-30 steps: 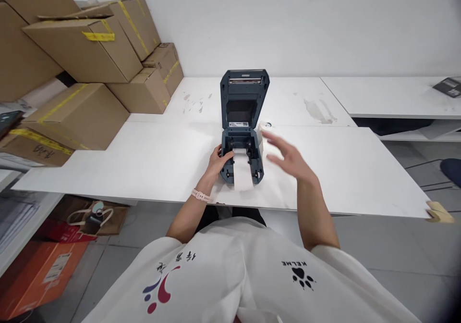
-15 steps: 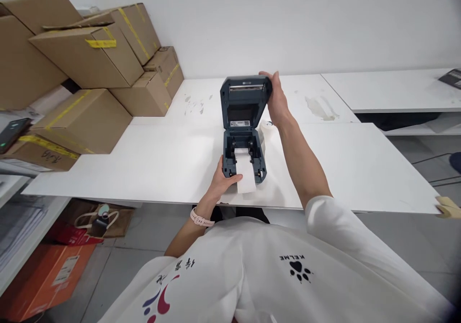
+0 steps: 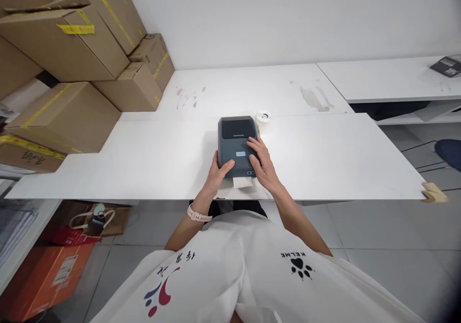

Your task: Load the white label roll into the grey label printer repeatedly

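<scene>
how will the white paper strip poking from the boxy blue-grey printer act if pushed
The white paper strip likely bends easily, as it looks thin. It may resist sliding, since it comes from beneath the shut printer.

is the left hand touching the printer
Touching. The head view shows the left hand against the printer's left side, with its thumb laid on the top.

Printer lid (image 3: pixel 236 146) swung down; right hand (image 3: pixel 264 165) now on its top; left hand (image 3: pixel 215 176) off paper strip (image 3: pixel 242 183).
</scene>
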Demonstrator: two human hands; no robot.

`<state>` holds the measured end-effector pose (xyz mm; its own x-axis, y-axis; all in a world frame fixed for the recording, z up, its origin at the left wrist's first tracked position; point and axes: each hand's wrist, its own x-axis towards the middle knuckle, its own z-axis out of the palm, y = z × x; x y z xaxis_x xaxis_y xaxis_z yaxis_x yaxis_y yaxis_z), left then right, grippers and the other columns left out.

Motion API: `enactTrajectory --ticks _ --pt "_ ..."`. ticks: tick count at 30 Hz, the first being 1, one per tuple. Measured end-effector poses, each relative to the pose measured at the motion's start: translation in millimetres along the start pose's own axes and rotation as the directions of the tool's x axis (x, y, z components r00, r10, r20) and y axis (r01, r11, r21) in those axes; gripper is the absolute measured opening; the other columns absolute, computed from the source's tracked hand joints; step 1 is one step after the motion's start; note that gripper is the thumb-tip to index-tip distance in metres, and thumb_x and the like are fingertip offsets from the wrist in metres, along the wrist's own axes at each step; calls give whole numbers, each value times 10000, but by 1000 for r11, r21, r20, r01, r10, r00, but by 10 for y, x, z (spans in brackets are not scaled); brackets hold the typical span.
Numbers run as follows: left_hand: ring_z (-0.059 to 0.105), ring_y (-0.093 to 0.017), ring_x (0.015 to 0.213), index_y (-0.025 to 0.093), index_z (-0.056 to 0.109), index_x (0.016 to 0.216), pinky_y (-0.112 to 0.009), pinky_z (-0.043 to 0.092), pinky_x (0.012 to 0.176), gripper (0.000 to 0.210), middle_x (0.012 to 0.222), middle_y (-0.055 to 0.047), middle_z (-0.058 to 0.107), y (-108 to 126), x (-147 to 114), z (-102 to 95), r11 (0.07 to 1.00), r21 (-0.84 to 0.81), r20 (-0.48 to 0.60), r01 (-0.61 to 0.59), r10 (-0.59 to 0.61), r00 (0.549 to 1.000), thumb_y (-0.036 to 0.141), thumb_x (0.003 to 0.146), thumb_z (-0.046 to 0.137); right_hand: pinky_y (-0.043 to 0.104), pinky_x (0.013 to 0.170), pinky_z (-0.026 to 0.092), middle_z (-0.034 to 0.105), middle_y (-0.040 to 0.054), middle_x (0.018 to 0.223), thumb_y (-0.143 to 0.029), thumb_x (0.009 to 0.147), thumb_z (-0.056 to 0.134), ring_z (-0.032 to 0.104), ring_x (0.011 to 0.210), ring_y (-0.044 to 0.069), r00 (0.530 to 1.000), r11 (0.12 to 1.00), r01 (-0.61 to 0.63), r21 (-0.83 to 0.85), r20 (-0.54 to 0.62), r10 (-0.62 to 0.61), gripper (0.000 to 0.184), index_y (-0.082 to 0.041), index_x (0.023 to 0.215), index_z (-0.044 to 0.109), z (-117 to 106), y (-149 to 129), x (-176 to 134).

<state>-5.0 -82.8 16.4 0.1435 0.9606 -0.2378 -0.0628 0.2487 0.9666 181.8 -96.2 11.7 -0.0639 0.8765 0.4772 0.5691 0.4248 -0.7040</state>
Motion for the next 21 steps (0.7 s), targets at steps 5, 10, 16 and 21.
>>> enactTrajectory --ticks 5,10,16,21 --pt "533 -276 1313 207 449 1440 -390 444 1089 769 1433 -116 565 -18 49 48 993 -34 -2 -109 109 994 446 771 743 530 1245 278 487 68 1517 -394 1041 280 258 1530 235 998 999 31 -28 -62 -33 440 -278 1421 468 55 16 9" --pt "529 -261 1293 257 471 1392 -376 459 1035 703 1425 -99 552 -159 -147 9 991 61 -111 -122 128 986 495 781 726 526 1234 295 511 76 1491 -389 1038 290 265 1526 228 996 1000 11 5 -87 -10 393 -274 1345 507 66 -4 -8" --pt "559 -147 682 187 665 817 -293 440 633 478 766 -39 638 -366 -604 14 986 112 -96 126 -115 989 662 785 620 540 1208 326 553 95 1446 -401 1035 315 297 1513 242 994 999 8 44 -114 -3 316 -259 1177 559 68 -15 -10" --pt "482 -108 555 178 646 642 -279 350 550 412 644 -32 627 -220 -475 167 968 -48 178 248 -236 955 576 678 747 518 1202 347 558 85 1435 -404 1045 285 300 1512 226 993 999 15 -41 -112 -20 327 -264 1158 558 71 -16 -4"
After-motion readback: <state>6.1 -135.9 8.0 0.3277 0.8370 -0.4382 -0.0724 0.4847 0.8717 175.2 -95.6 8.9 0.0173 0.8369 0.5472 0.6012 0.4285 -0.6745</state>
